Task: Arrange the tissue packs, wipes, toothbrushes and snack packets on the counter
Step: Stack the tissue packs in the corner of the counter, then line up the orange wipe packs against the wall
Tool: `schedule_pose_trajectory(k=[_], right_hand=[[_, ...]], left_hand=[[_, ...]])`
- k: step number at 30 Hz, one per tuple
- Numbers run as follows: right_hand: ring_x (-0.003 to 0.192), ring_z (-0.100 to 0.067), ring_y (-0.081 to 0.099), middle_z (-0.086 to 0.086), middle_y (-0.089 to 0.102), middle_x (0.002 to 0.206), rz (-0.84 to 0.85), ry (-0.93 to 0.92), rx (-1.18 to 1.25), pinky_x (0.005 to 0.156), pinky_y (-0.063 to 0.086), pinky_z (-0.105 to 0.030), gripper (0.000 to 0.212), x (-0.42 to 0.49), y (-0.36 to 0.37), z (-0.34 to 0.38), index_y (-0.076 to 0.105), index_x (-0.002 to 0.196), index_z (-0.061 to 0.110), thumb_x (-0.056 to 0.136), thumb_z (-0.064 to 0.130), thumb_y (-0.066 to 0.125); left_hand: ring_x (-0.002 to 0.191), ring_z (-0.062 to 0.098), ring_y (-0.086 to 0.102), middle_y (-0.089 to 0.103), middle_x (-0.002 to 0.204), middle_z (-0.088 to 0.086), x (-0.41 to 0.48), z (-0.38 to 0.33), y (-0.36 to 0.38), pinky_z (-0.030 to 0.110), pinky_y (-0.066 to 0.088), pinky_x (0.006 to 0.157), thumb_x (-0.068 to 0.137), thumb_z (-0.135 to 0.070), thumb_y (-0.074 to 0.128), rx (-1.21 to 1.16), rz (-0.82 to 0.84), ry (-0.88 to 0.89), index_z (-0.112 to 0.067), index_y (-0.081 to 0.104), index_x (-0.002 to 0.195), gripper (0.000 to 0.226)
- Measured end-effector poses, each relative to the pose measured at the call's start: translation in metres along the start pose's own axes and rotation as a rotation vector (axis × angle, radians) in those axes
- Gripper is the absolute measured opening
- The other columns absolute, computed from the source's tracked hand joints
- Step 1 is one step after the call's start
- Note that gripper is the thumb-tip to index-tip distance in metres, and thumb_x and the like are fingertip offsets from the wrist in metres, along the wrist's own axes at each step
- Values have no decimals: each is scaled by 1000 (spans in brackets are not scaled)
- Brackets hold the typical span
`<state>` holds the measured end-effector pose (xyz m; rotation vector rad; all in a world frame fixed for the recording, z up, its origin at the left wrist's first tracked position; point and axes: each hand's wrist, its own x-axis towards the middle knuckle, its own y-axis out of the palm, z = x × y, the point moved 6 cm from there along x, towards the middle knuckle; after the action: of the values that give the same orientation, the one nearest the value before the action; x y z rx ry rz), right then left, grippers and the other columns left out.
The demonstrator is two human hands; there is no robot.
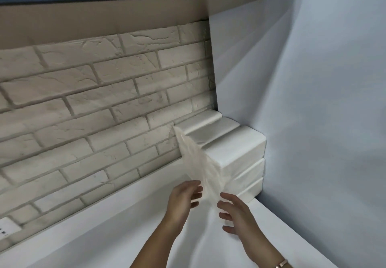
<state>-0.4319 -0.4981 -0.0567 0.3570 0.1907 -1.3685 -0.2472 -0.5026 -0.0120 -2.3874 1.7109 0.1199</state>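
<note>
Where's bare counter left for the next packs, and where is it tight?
Bare counter runs left of the left hand, along the brick backsplash toward the wall outlet. A narrower bare strip lies right of the right hand, beside the pale wall. Crowded: the right corner, filled by stacked tissue packs, with the plastic wrapper between both hands.

no readable text, labels or numbers anywhere

Tissue packs (236, 148) on counter (125, 236), in its far right corner
</note>
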Motion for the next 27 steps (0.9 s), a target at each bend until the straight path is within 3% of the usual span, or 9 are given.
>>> schedule_pose_trajectory(k=[4, 6, 9, 13, 19, 22, 27], right_hand=[[104, -20, 69, 0, 72, 115, 17, 46, -37, 90, 55, -41, 29, -17, 39, -8, 72, 110, 34, 81, 35, 76], [101, -22, 70, -1, 75, 109, 42, 68, -77, 83, 53, -37, 42, -28, 59, -10, 74, 107, 31, 65, 40, 74], [97, -23, 70, -5, 75, 110, 68, 66, -109, 79, 51, -34, 46, -39, 81, -15, 75, 104, 29, 59, 40, 70], [107, -30, 70, -6, 74, 110, 73, 63, -147, 77, 50, -33, 47, -60, 113, -30, 73, 105, 28, 60, 39, 68], [102, -27, 72, -4, 75, 107, 94, 53, -206, 79, 53, -34, 46, -89, 154, -49, 74, 106, 29, 62, 40, 67], [101, -27, 72, -2, 75, 106, 102, 42, -231, 82, 54, -36, 43, -105, 175, -59, 74, 105, 29, 64, 40, 67], [103, -27, 71, -3, 75, 108, 131, 23, -255, 83, 53, -36, 16, -129, 211, -83, 74, 105, 27, 90, 24, 68]], left_hand=[[92, 25, 75, 80, 96, 2, -33, 23, -47, 40, 58, 83, 93, -31, 68, 36, 12, 1, -20, 80, 97, 17], [88, 23, 75, 79, 96, 1, -49, 35, -74, 36, 56, 78, 81, -41, 65, 34, 1, -15, -21, 80, 95, 28], [87, 25, 75, 80, 95, 1, -67, 53, -113, 35, 55, 76, 76, -43, 61, 10, -49, -38, -22, 81, 93, 34], [90, 28, 75, 80, 96, 2, -95, 79, -162, 35, 56, 75, 76, -43, 61, -28, -105, -82, -23, 81, 94, 34], [88, 28, 74, 80, 96, 3, -134, 110, -220, 34, 56, 73, 75, -43, 63, -73, -153, -120, -25, 82, 90, 31], [85, 26, 73, 80, 96, 4, -153, 126, -247, 34, 55, 72, 83, -38, 68, -81, -174, -130, -28, 82, 87, 18], [87, 29, 73, 80, 94, 3, -177, 153, -291, 35, 53, 72, 100, -19, 62, -70, -234, -139, -20, 81, 92, 21]])
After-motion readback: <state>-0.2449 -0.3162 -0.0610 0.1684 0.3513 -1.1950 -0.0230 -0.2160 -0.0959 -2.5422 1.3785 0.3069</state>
